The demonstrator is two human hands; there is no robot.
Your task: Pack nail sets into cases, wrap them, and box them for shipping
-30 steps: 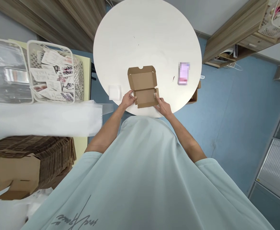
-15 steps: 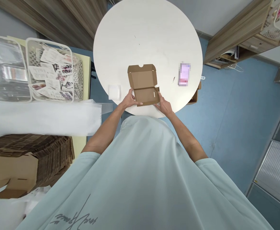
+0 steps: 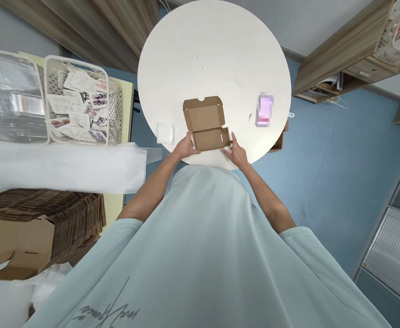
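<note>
A brown cardboard box (image 3: 205,119) lies near the front edge of the round white table, its lid folded back and its inside facing up. A small white slot shows at the right end of its base. My left hand (image 3: 185,146) is closed around the base's left end, thumb along the near edge. At the right end, my right hand (image 3: 237,152) has its thumb by the near corner and its index finger stretched up beside a small side flap, which it holds between them. A white square packet (image 3: 165,133) rests on the table to the left of my left hand.
A phone-like pink item, blurred out (image 3: 264,110), lies at the right of the table (image 3: 213,45). To the left stand a white basket of printed cards (image 3: 80,105), a roll of white sheeting (image 3: 66,167) and a stack of flattened cardboard boxes (image 3: 49,223).
My right hand has shifted slightly right, drawing the index finger off the box's inner end to the outside of the flap. My left hand keeps its hold. The view has moved slightly.
</note>
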